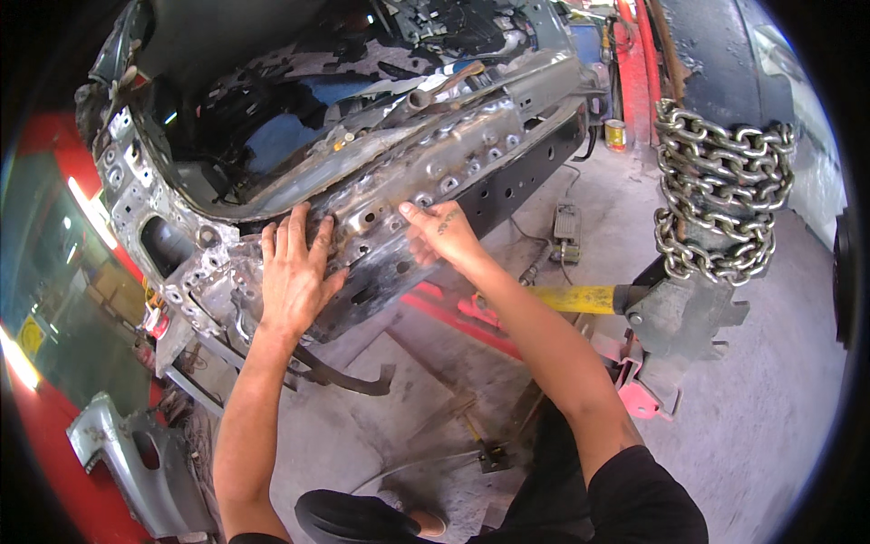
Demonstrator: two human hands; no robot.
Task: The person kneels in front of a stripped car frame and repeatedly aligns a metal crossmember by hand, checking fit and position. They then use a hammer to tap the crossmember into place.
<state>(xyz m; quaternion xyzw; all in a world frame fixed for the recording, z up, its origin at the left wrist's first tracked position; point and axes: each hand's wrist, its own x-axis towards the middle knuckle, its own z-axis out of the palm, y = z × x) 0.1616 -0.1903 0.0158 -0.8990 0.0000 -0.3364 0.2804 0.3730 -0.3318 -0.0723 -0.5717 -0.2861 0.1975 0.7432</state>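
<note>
A stripped car body has a bare steel sill (467, 152) full of holes and weld marks, above a dark lower strip (517, 181). My left hand (297, 272) lies on the sill's near portion, fingers apart, its fingertips against the metal. My right hand (439, 234) is farther right, thumb on the sill and fingers curled at its edge, partly shadowed. The pillar section (149, 190) rises at the left, with a large opening and many small holes. The car's interior (281, 136), dark and cluttered, is behind the sill.
A post (702, 317) wrapped in heavy chain (720, 181) stands at the right, with a yellow bar (571, 299). A foot pedal (566, 227) and hoses lie on the floor. A grey fender (154, 480) is at the lower left. A can (614, 134) stands behind.
</note>
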